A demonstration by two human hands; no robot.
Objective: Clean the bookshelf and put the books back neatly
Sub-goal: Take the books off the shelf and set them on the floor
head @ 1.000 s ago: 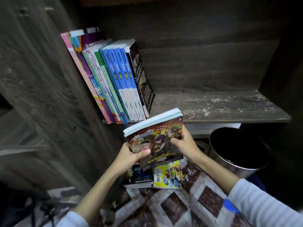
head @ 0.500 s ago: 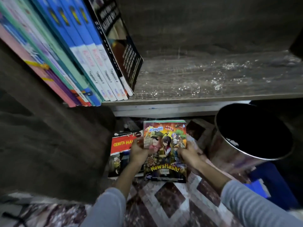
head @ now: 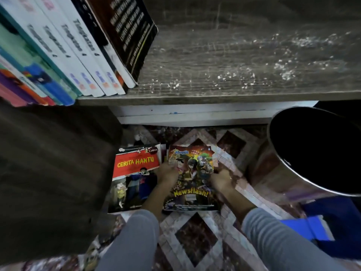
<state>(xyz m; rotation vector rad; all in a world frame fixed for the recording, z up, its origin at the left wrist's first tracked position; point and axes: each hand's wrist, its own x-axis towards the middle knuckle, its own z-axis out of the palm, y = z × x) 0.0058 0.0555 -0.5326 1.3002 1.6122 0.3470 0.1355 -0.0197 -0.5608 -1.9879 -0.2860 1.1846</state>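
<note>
The Newsflash! comic [head: 192, 184] sits at the patterned floor [head: 195, 239] below the shelf [head: 234, 55] front edge, beside the Cerita Hantu book [head: 134, 173]. Left hand [head: 168, 173] and right hand [head: 220, 180] pinch its side edges, fingers curled. Likely light, thin, floppy and glossy: support near the spine.

On the patterned floor [head: 195, 241] a red book [head: 134, 173] lies just left of my fingers [head: 170, 170] and a bin [head: 273, 178] stands off to their right; above them the speckled shelf [head: 234, 61] bears leaning books [head: 64, 51].

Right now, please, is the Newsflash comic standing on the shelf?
No, the left hand and right hand hold the Newsflash comic down by the floor, below the shelf.
</note>
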